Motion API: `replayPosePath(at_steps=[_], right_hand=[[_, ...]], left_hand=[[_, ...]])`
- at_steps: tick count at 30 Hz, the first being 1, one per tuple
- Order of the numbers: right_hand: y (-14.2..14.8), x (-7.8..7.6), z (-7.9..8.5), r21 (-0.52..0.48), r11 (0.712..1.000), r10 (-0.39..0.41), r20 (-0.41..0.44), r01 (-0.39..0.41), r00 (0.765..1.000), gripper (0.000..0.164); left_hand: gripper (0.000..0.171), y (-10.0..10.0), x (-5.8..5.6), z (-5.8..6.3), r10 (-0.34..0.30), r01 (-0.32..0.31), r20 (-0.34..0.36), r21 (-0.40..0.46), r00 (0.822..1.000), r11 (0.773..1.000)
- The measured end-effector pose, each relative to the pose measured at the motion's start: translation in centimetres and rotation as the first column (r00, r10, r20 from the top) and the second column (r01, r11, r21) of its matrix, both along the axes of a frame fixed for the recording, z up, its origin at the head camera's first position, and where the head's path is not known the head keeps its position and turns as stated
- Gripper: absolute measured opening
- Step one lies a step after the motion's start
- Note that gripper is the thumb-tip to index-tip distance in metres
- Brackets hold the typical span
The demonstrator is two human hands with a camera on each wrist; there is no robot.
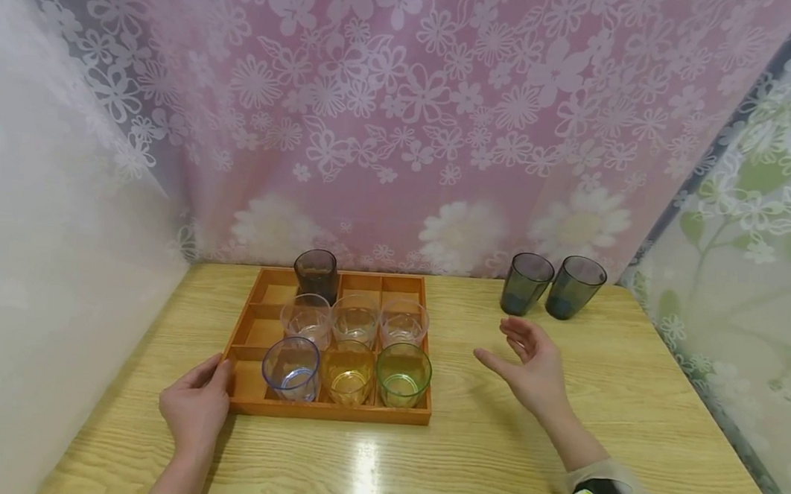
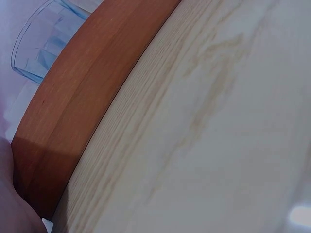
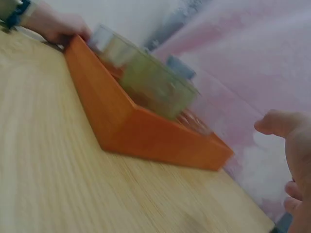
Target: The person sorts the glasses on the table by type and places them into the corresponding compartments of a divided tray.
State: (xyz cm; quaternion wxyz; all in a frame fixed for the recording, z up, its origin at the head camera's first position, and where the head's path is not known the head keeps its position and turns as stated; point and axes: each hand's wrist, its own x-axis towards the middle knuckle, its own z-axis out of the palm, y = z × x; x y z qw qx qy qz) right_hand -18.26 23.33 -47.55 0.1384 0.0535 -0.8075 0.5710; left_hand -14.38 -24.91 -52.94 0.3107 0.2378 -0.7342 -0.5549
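A wooden divided tray point(image 1: 333, 413) lies on the table, and my left hand point(image 1: 195, 404) grips its left side near the front corner. Across the tray's front row stand a blue-rimmed glass point(image 1: 291, 372), a yellow glass point(image 1: 346, 382) and a green glass point(image 1: 403, 378). Behind them is a row of clear glasses point(image 1: 354, 321), and a dark grey glass point(image 1: 316, 273) stands in the back row. My right hand point(image 1: 533, 366) is over the table right of the tray, thumb and fingers spread apart, holding nothing. Just beyond its fingertips stand two dark tumblers point(image 1: 524, 287), side by side.
Wood-grain tabletop point(image 1: 465, 459) runs around the tray. A pink floral curtain point(image 1: 388, 127) hangs along the back edge, with a pale sheet point(image 1: 48, 221) at the left and a leafy patterned one point(image 1: 762, 296) at the right.
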Motion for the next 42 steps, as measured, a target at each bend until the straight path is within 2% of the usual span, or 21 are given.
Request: replayPosePath(at_steps=[4,8,12,23,29,37,42], right_hand=[[1.4,-1.3,-0.6,0.024,0.993,-0.111,-0.006,0.112,0.994,0.076],[2.4,-2.6,-1.2,0.040,0.974,-0.224,-0.015,0.225,0.974,0.080],[3.1,-3.7,-1.4,0.048,0.956,-0.289,0.008,0.288,0.957,0.088],[4.2,-7.7,-2.2,0.093,0.941,-0.335,0.097,0.327,0.937,0.107],[4.4,-9.6,-2.7,0.116,0.941,-0.331,0.137,0.317,0.933,0.114],[4.1,-11.5,-2.4,0.177,0.920,-0.379,0.174,0.349,0.909,0.122],[4.1,-12.8,-2.4,0.150,0.910,-0.411,0.197,0.387,0.890,0.127]], left_hand=[[0.021,0.0,0.1,0.1,0.000,0.000,0.002,-0.001,1.000,1.000],[0.021,0.1,0.1,0.1,0.004,-0.004,-0.003,0.000,1.000,1.000],[0.020,0.2,0.0,0.1,0.014,-0.014,-0.009,-0.002,1.000,1.000],[0.021,0.1,0.0,0.1,0.008,-0.008,0.003,0.005,1.000,1.000],[0.021,0.3,0.2,0.4,0.009,-0.009,0.010,0.009,1.000,1.000],[0.022,0.3,0.1,0.4,0.008,-0.008,0.015,0.010,1.000,1.000],[0.021,0.3,0.0,0.4,0.012,-0.012,0.015,0.019,1.000,1.000]])
